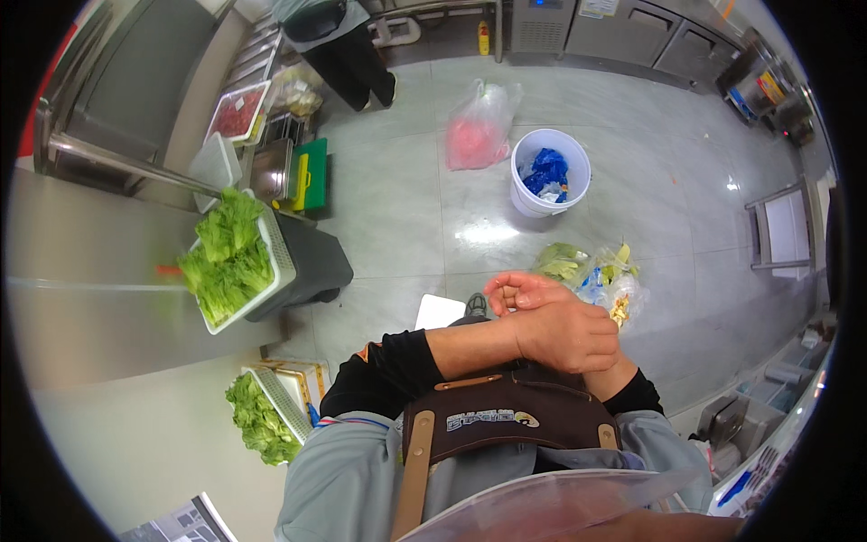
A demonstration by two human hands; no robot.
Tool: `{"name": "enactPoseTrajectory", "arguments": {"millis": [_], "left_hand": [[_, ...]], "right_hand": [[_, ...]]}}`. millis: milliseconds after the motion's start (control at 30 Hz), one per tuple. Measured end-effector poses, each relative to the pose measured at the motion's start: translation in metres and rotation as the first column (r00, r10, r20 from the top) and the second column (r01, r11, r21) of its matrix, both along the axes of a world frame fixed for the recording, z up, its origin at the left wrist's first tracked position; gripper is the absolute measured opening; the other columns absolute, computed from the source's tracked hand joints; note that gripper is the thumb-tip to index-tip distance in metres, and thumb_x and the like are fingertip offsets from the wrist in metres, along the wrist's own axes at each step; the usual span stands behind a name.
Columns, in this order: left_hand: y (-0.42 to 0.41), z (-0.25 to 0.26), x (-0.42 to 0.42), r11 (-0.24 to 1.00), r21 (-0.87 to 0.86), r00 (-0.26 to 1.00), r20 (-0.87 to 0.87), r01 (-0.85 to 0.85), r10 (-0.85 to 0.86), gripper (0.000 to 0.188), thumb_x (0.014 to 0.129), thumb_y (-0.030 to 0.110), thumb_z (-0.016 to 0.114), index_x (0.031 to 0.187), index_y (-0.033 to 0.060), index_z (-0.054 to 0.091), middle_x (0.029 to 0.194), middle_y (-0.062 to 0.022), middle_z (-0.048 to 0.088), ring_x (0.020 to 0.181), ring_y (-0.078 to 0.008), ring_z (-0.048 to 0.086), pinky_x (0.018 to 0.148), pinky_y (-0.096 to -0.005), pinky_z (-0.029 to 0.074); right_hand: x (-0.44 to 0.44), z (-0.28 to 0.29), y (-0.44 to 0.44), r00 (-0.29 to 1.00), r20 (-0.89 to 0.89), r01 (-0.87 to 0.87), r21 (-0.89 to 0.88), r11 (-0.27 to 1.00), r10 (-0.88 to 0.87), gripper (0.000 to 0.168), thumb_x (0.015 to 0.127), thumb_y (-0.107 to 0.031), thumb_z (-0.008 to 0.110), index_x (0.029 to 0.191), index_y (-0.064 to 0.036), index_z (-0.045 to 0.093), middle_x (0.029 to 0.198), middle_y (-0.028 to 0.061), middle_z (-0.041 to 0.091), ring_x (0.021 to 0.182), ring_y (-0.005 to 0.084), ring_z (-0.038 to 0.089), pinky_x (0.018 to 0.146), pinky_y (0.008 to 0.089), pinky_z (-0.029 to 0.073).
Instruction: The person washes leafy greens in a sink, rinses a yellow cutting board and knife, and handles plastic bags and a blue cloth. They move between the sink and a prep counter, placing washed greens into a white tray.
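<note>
My left hand is wrapped around my right wrist, its back facing the camera. My right hand sticks out beyond it with fingers loosely curled, holding nothing visible, and its skin looks wet. Both are in front of a brown apron. On the floor just past my hands lie clear plastic bags with leafy scraps. Farther off stand a white bucket with blue plastic inside and a tied clear bag with pink contents.
At left, a white basket of green lettuce sits above a grey bin; another lettuce basket is below. A green cutting board stands by a rack. Another person stands at the top. Steel cabinets line the far wall.
</note>
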State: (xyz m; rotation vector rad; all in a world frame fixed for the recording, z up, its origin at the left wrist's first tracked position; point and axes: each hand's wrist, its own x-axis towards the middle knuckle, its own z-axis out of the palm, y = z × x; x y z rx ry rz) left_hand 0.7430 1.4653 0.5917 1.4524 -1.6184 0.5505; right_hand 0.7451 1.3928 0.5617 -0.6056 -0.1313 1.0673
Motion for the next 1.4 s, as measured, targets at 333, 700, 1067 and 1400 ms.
{"name": "enactPoseTrajectory", "arguments": {"millis": [333,700,1067,1400], "left_hand": [[0.088,-0.016,0.051,0.955,-0.100,0.957,-0.112,-0.278,0.267,0.013,0.051,0.014,0.054,0.061,0.0087,0.047,0.065,-0.0040,0.045,0.064,-0.0198,0.051,0.054,-0.0301,0.039],[0.143,-0.021,0.140,0.796,-0.014,0.793,-0.105,-0.605,0.600,0.013,0.055,0.015,0.056,0.062,0.0100,0.047,0.065,-0.0020,0.046,0.064,-0.0193,0.050,0.055,-0.0301,0.038],[0.207,-0.009,0.235,0.618,0.008,0.609,-0.159,-0.786,0.777,0.016,0.054,0.014,0.052,0.069,0.0075,0.053,0.070,-0.0050,0.052,0.065,-0.0201,0.052,0.059,-0.0302,0.042],[0.325,-0.011,0.293,0.615,0.016,0.607,-0.147,-0.788,0.781,0.018,0.059,0.012,0.055,0.075,0.0049,0.058,0.077,-0.0071,0.056,0.071,-0.0208,0.057,0.062,-0.0317,0.046]], "right_hand": [[0.072,-0.002,0.099,0.952,-0.053,-0.305,-0.075,0.950,0.301,0.056,0.081,-0.031,0.063,0.121,0.006,0.047,0.097,0.0095,0.056,0.094,0.0158,0.052,0.085,0.0262,0.042],[0.178,0.002,0.173,0.808,0.000,-0.588,-0.069,0.806,0.589,0.059,0.079,-0.036,0.060,0.119,0.006,0.049,0.099,0.0109,0.056,0.092,0.0153,0.050,0.084,0.0264,0.041],[0.280,-0.013,0.243,0.602,-0.001,-0.797,0.065,0.601,0.799,0.056,0.084,-0.037,0.059,0.122,0.004,0.050,0.100,0.0085,0.057,0.092,0.0147,0.053,0.082,0.0262,0.042],[0.352,-0.006,0.359,0.607,0.191,-0.775,-0.070,0.628,0.771,0.055,0.087,-0.040,0.056,0.119,0.004,0.052,0.096,0.0085,0.058,0.086,0.0138,0.051,0.078,0.0258,0.040]]}}
